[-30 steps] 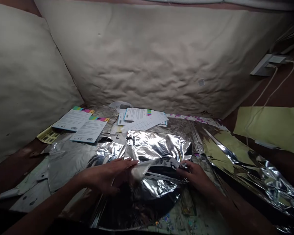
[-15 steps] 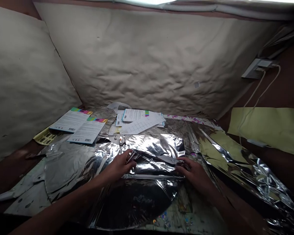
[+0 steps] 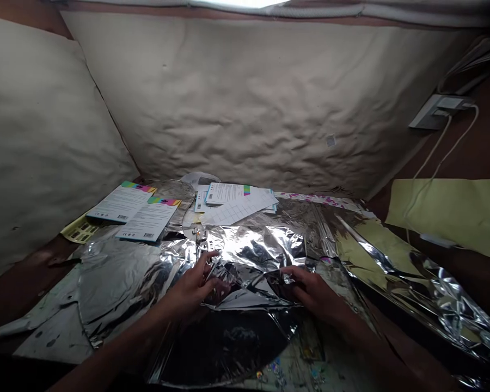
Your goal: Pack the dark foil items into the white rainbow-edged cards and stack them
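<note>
A shiny silver foil sheet [image 3: 253,247] lies in front of me, its near part creased and lifted between my two hands. My left hand [image 3: 191,287] grips the sheet's left side, thumb and forefinger on either side of the film. At the right side, my right hand [image 3: 316,291] pinches the foil with the fingers bent around its edge. Beneath and nearer to me, a dark glossy rounded piece [image 3: 228,345] rests on the worktop. Parts of the fingers are hidden by the reflective folds.
Printed cards [image 3: 147,220] lie at the left, with more papers [image 3: 240,207] at the back. Crumpled film [image 3: 110,283] covers the left side. Foil strips [image 3: 453,305] and yellow paper [image 3: 363,245] are at the right. A power socket [image 3: 436,111] with white cables hangs on the right wall.
The foil's near part between my hands has moved toward me and spread out flatter. My left hand has shifted slightly left and nearer, the right hand a little nearer.
</note>
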Motion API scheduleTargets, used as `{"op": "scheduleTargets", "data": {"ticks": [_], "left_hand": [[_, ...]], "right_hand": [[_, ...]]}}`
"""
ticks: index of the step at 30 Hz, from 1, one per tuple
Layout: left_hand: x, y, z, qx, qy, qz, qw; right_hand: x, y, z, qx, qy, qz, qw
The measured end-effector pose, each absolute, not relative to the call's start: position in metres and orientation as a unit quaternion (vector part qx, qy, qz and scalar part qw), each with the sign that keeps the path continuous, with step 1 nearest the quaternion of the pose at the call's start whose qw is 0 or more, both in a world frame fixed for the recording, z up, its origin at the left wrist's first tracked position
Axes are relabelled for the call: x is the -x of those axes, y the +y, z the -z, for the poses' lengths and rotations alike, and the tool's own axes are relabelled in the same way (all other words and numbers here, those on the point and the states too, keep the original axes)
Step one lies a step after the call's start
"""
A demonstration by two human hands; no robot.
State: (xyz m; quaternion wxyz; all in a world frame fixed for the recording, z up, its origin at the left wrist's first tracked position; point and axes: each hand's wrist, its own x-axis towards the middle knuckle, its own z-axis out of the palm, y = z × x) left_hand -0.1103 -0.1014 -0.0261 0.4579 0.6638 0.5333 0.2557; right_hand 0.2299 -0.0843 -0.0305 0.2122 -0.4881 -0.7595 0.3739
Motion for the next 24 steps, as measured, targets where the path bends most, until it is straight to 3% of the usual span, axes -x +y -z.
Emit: {"op": "scheduleTargets", "data": {"ticks": [5,8,11,13,16,20,24], "left_hand": [[0.105,-0.11,0.035,-0.763,0.571,-0.27,0.135],[0.105,-0.109,0.037,-0.825,0.528,-0.202,0.023],[0.109,-0.104,0.037,-0.86,0.502,-0.087,0.04],[0.113,-0.101,0.039,-0.867,0.492,-0.045,0.061],[0.116,-0.095,0.04,-0.876,0.475,-0.051,0.07],[0.116,-0.093,0.026,-0.886,0.448,-0.065,0.1],[0.125,-0.099,-0.008,-0.873,0.412,-0.068,0.254]], "right_hand": [[-0.219,-0.081,0.038,0.511,-0.767,-0.319,0.222],[-0.218,-0.087,0.045,0.499,-0.798,-0.201,0.271],[-0.223,-0.097,0.048,0.427,-0.843,-0.058,0.322],[-0.226,-0.102,0.046,0.352,-0.89,-0.032,0.287],[-0.226,-0.103,0.047,0.304,-0.934,-0.061,0.179],[-0.223,-0.105,0.045,0.339,-0.921,-0.111,0.154],[-0.229,-0.113,0.017,0.395,-0.877,-0.257,0.092]]}}
